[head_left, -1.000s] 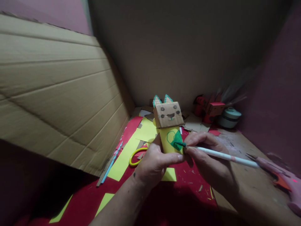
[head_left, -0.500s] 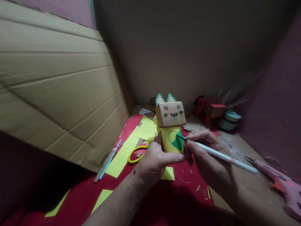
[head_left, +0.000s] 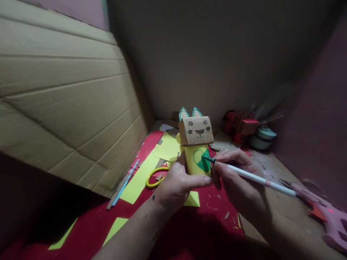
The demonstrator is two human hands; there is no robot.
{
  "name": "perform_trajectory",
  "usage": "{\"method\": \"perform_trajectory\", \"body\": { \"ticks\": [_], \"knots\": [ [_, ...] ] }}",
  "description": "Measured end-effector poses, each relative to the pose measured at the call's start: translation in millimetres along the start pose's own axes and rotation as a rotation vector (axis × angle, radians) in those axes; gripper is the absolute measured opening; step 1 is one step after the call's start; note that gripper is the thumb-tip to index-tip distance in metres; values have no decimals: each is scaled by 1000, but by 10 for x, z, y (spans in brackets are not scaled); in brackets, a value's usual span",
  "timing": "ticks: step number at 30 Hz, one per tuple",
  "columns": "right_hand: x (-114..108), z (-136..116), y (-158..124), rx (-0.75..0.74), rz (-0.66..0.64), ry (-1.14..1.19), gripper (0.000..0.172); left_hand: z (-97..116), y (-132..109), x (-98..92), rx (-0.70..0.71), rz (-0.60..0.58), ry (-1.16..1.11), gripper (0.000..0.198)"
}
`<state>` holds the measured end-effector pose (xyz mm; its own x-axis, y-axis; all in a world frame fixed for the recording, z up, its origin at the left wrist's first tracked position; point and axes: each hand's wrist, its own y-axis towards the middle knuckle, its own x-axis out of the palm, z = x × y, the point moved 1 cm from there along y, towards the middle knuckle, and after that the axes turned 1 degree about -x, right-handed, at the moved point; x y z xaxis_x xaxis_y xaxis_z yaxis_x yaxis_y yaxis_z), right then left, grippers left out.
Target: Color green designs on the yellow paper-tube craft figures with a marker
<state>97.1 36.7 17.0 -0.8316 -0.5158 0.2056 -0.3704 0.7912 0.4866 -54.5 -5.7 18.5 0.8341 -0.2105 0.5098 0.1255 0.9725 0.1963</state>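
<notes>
My left hand [head_left: 177, 178] is closed around the lower part of a paper cat figure [head_left: 197, 130], its thumb lying across the front. The figure has a cardboard box head with a drawn face, pointed ears edged in teal, and a yellow tube body. On that body is a round green outline, filled in on its right and lower side. Between the thumb and fingers of my right hand [head_left: 238, 173] is a white marker [head_left: 252, 176], its dark green tip touching the drawing. The fingers behind the figure are hidden.
Yellow-handled scissors [head_left: 154, 177] lie left of my hand among yellow paper strips [head_left: 141, 180]. A blue striped stick [head_left: 126, 184] rests by the large cardboard panel [head_left: 81, 108]. At right are a pink glue gun [head_left: 322, 209], a round pale container [head_left: 262, 137] and a red figure [head_left: 246, 127].
The marker tip has moved slightly left across the green drawing. Both hands otherwise keep their hold, and the whole view has shifted a little.
</notes>
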Motion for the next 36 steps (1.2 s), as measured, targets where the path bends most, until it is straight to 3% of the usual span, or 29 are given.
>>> {"method": "perform_trajectory", "body": {
  "ticks": [36],
  "knots": [
    [13,13,11,-33,1,16,4,-19,13,-16,25,-33,-4,27]
  ]
}}
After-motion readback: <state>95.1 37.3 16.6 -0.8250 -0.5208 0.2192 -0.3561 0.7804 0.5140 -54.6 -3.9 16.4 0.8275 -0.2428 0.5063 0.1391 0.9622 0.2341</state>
